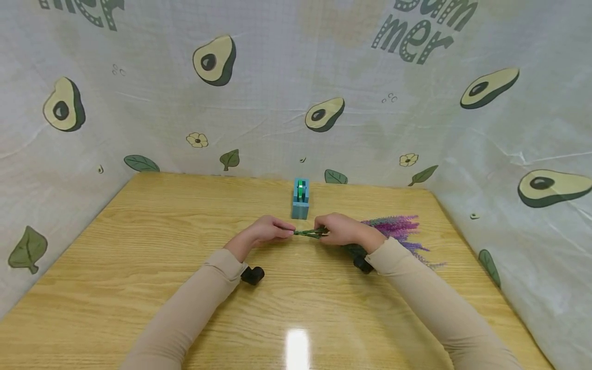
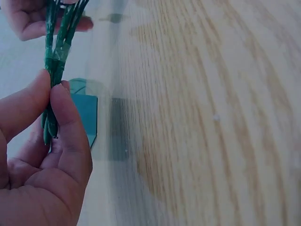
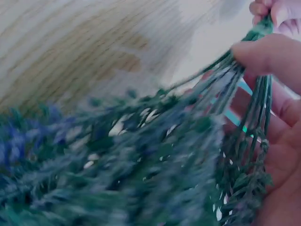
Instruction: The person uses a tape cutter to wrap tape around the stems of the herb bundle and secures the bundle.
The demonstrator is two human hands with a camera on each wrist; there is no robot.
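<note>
A bunch of artificial lavender sprigs (image 1: 395,226), purple, pink and blue with green stems, lies across both hands over the table. At its bare end my left hand (image 1: 268,229) pinches the green stems (image 2: 59,40) between thumb and fingers. Clear tape (image 2: 57,52) appears wrapped round them just above that thumb. Farther up, my right hand (image 1: 341,229) holds the stems where they fan out, thumb across them. The flower heads spread to the right, partly behind the right wrist and sleeve; leaves (image 3: 155,160) look blurred in the right wrist view.
Beyond the hands stands a blue tape dispenser (image 1: 300,210) with a green roll (image 1: 300,189). The wooden table (image 1: 208,205) meets a printed cloth (image 1: 268,103) at the back and sides. Black wrist-camera parts (image 1: 253,275) hang under the forearms.
</note>
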